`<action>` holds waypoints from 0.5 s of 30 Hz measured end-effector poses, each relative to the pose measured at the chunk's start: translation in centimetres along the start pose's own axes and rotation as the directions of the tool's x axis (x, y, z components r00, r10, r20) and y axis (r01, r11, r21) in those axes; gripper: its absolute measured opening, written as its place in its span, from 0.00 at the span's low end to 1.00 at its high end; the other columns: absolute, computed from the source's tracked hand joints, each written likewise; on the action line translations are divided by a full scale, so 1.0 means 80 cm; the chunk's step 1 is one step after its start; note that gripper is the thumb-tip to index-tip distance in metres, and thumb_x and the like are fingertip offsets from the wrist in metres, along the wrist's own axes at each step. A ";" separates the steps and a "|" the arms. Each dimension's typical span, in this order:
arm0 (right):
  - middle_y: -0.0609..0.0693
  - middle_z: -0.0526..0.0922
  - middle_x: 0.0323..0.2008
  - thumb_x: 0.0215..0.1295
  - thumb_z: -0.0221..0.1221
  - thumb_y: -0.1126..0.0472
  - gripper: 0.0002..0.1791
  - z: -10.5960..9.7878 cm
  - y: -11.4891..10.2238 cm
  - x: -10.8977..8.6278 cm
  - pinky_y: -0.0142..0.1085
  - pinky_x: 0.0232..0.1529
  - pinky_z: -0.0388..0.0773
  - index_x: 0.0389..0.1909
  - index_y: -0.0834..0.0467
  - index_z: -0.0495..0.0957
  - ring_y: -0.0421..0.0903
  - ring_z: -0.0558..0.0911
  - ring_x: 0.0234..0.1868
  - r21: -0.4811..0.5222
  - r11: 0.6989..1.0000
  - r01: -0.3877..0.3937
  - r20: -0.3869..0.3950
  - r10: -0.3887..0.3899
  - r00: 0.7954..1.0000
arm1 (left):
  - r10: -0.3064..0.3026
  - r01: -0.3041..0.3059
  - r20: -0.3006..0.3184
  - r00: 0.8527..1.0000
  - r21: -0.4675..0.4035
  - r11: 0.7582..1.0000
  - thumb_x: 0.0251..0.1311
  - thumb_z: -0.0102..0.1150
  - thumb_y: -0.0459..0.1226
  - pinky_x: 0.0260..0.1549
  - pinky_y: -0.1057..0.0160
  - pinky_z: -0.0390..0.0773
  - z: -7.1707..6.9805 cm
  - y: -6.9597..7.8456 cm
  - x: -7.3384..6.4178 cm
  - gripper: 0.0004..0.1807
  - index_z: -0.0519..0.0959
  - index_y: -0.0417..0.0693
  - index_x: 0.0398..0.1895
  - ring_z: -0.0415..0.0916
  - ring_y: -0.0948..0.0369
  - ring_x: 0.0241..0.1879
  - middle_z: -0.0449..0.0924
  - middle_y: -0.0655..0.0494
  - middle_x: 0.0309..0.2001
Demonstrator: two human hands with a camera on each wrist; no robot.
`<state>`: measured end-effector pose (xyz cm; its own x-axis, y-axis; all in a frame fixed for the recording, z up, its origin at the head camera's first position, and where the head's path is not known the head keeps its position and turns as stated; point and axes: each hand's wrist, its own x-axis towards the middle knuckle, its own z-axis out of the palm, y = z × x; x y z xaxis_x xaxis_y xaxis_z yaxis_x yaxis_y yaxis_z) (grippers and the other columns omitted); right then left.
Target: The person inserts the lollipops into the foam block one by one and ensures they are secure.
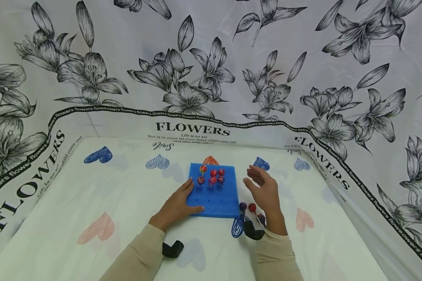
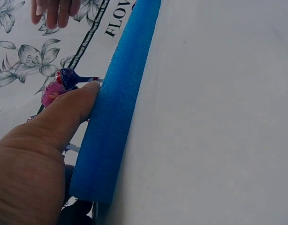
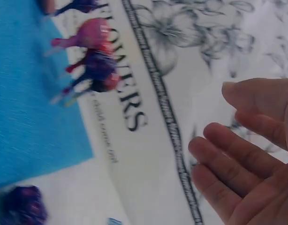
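A blue foam board (image 1: pixel 214 201) lies flat on the table. Several wrapped lollipops (image 1: pixel 213 173) stand in its far half on their sticks. My left hand (image 1: pixel 177 205) rests on the board's left side, its thumb (image 2: pixel 71 105) laid along the top face; the other fingers are hidden in the left wrist view. Right of the board, my right hand (image 1: pixel 266 193) hovers with fingers loosely bent, holding nothing. In the right wrist view its fingers (image 3: pixel 233 164) are spread apart from the thumb. Near the board's front right corner lie a purple lollipop (image 1: pixel 243 206) and a red lollipop (image 1: pixel 252 207).
Another dark lollipop (image 1: pixel 261 219) lies beside the right wrist, partly covered. Black wrist-worn devices (image 1: pixel 173 249) sit at both cuffs. A white cloth with printed hearts (image 1: pixel 96 230) covers the table, and a flower-printed curtain (image 1: pixel 204 89) hangs behind and at the sides.
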<state>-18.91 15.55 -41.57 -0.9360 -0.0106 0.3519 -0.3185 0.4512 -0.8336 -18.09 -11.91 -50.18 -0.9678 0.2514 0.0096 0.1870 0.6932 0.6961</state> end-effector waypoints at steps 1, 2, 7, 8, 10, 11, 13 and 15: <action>0.61 0.79 0.52 0.62 0.65 0.66 0.25 -0.008 -0.003 -0.001 0.47 0.56 0.73 0.60 0.64 0.74 0.55 0.79 0.54 0.002 1.000 0.012 0.002 -0.012 1.000 | 0.000 0.000 0.002 1.000 -0.001 1.000 0.47 0.70 0.59 0.64 0.47 0.58 0.000 0.000 0.000 0.55 0.58 0.41 0.73 0.47 0.48 0.72 0.46 0.54 0.76; 0.61 0.79 0.53 0.62 0.65 0.67 0.25 -0.015 -0.005 -0.001 0.48 0.57 0.72 0.60 0.65 0.73 0.56 0.78 0.55 0.004 1.000 0.030 0.008 -0.030 1.000 | 0.000 0.000 0.004 1.000 -0.001 1.000 0.47 0.70 0.59 0.64 0.47 0.58 0.000 0.000 0.001 0.55 0.58 0.41 0.73 0.46 0.49 0.72 0.45 0.54 0.76; 0.57 0.79 0.55 0.62 0.66 0.64 0.27 -0.042 0.012 -0.001 0.50 0.58 0.70 0.62 0.59 0.73 0.53 0.77 0.56 -0.024 0.996 0.082 0.051 -0.080 0.995 | -0.001 0.001 0.004 1.000 0.004 1.000 0.47 0.70 0.60 0.64 0.47 0.57 0.001 -0.002 0.002 0.56 0.58 0.41 0.73 0.46 0.49 0.72 0.45 0.54 0.76; 0.57 0.78 0.55 0.62 0.66 0.65 0.27 -0.046 0.013 -0.002 0.51 0.59 0.70 0.62 0.59 0.73 0.53 0.77 0.57 -0.016 0.996 0.084 0.065 -0.083 0.994 | -0.002 0.002 0.004 1.000 0.005 1.000 0.47 0.70 0.60 0.64 0.47 0.57 0.001 -0.002 0.003 0.56 0.58 0.41 0.73 0.46 0.48 0.72 0.45 0.54 0.76; 0.59 0.78 0.55 0.62 0.65 0.68 0.27 -0.053 0.011 -0.003 0.55 0.58 0.69 0.62 0.62 0.72 0.56 0.76 0.56 -0.014 0.995 0.097 0.094 -0.095 0.991 | -0.004 0.004 0.001 1.000 0.009 1.000 0.47 0.70 0.60 0.64 0.47 0.57 0.001 -0.002 0.003 0.56 0.58 0.41 0.73 0.46 0.48 0.72 0.45 0.54 0.76; 0.61 0.78 0.55 0.61 0.64 0.69 0.27 -0.056 0.010 -0.004 0.56 0.57 0.69 0.62 0.63 0.71 0.58 0.76 0.56 0.002 0.995 0.098 0.109 -0.098 0.989 | -0.006 0.006 0.002 1.000 0.010 1.000 0.47 0.70 0.60 0.64 0.47 0.57 0.001 -0.001 0.004 0.56 0.58 0.42 0.73 0.46 0.48 0.72 0.45 0.54 0.76; 0.63 0.77 0.55 0.61 0.64 0.71 0.28 -0.061 0.010 -0.007 0.59 0.57 0.68 0.62 0.65 0.71 0.60 0.75 0.56 0.030 0.995 0.093 0.142 -0.097 0.985 | -0.010 0.010 0.005 1.000 0.011 1.000 0.47 0.70 0.60 0.64 0.46 0.57 0.001 -0.001 0.004 0.56 0.57 0.42 0.73 0.46 0.48 0.72 0.45 0.54 0.76; 0.65 0.76 0.56 0.61 0.63 0.73 0.27 -0.065 0.014 -0.009 0.61 0.56 0.67 0.62 0.68 0.71 0.62 0.74 0.57 0.060 0.995 0.074 0.180 -0.084 0.980 | -0.012 0.012 0.007 1.000 0.011 1.000 0.47 0.70 0.60 0.64 0.46 0.58 0.001 -0.001 0.004 0.56 0.57 0.42 0.74 0.47 0.47 0.72 0.45 0.53 0.76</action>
<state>-17.81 20.70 -40.50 -0.9176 -0.2087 0.3383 -0.3955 0.3949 -0.8292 -18.36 -11.81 -50.29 -0.9687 0.2482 -0.0040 0.1774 0.7032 0.6885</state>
